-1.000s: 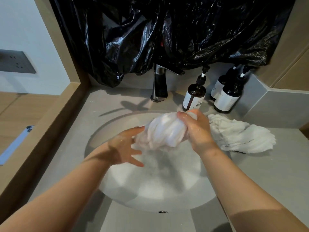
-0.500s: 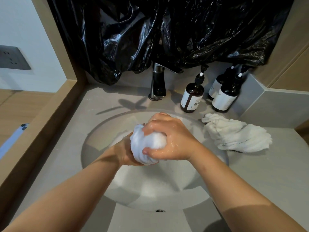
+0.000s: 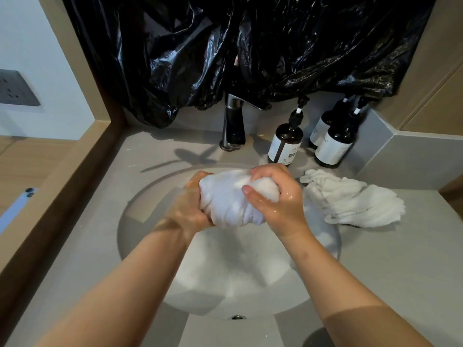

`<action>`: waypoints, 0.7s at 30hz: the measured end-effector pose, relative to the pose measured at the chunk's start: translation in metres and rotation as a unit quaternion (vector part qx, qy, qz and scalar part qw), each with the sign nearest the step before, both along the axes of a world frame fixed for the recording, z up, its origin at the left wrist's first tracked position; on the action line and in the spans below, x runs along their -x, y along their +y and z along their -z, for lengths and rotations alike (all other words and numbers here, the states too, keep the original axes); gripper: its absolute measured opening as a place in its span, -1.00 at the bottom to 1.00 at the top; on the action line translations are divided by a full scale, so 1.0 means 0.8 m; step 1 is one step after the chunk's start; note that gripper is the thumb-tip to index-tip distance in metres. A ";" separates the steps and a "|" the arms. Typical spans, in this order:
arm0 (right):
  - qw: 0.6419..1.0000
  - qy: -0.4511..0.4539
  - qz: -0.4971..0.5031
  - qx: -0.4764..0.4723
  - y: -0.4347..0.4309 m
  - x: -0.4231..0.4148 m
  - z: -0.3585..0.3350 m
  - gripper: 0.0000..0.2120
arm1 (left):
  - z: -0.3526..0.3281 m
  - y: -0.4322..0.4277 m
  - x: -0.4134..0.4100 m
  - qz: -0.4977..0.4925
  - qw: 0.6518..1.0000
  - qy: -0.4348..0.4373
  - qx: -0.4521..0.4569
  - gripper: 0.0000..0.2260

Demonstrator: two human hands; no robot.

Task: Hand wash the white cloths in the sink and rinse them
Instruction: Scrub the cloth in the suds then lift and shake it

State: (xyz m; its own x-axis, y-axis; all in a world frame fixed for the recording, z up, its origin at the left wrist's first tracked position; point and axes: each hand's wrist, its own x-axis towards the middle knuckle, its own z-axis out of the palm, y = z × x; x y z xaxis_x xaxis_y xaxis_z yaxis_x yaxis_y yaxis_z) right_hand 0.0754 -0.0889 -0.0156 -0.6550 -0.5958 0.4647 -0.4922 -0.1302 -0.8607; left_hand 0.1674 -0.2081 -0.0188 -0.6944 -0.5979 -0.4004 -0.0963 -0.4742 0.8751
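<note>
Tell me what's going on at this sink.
A person is hand-washing a white cloth. The left hand and right hand both grip it, bunched up and wet, above the sink, which holds suds. A second cloth lies crumpled on the counter to the right, in front of the pump bottles. No water shows running from the faucet.

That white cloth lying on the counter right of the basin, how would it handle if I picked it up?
Probably floppy: the spare cloth lies crumpled in soft folds on the counter, so it should sag and unfold. It may be heavy for its size if wet, which I cannot tell. Its ribbed texture should grip well.
</note>
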 end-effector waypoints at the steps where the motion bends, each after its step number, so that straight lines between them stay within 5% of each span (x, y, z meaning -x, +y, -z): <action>1: 0.999 -0.030 0.026 0.015 -0.001 -0.001 0.002 -0.83 | -0.003 0.002 0.003 -0.019 0.999 0.001 0.044 -0.75; 5: 0.968 -0.197 0.135 0.076 -0.010 -0.005 0.009 -0.87 | -0.026 0.010 0.018 -0.207 0.978 0.013 0.004 -0.94; 9: 0.881 -0.413 0.181 0.147 -0.024 -0.011 0.013 -0.96 | -0.035 0.024 0.020 -0.206 0.969 0.038 0.133 -0.80; 13: 0.774 -0.599 0.172 0.114 -0.035 -0.015 0.021 -0.91 | -0.037 0.022 0.028 -0.175 0.933 -0.024 0.314 -0.72; 17: 0.689 -0.708 0.125 0.095 -0.034 -0.018 0.020 -0.85 | -0.035 0.022 0.026 -0.120 0.907 -0.054 0.401 -0.78; 21: 0.665 -0.734 0.130 0.039 -0.029 -0.019 0.022 -0.81 | -0.025 0.020 0.024 -0.090 0.895 -0.079 0.429 -0.77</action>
State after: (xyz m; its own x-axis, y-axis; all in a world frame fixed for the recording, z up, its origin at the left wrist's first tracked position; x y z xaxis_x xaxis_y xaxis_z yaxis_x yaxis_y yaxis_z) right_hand 0.0908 -0.1125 -0.0334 -0.5127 -0.3852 -0.7673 0.8573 -0.2782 -0.4332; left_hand 0.1486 -0.1918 0.0016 -0.5305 -0.8293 0.1757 -0.2411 0.3463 0.9066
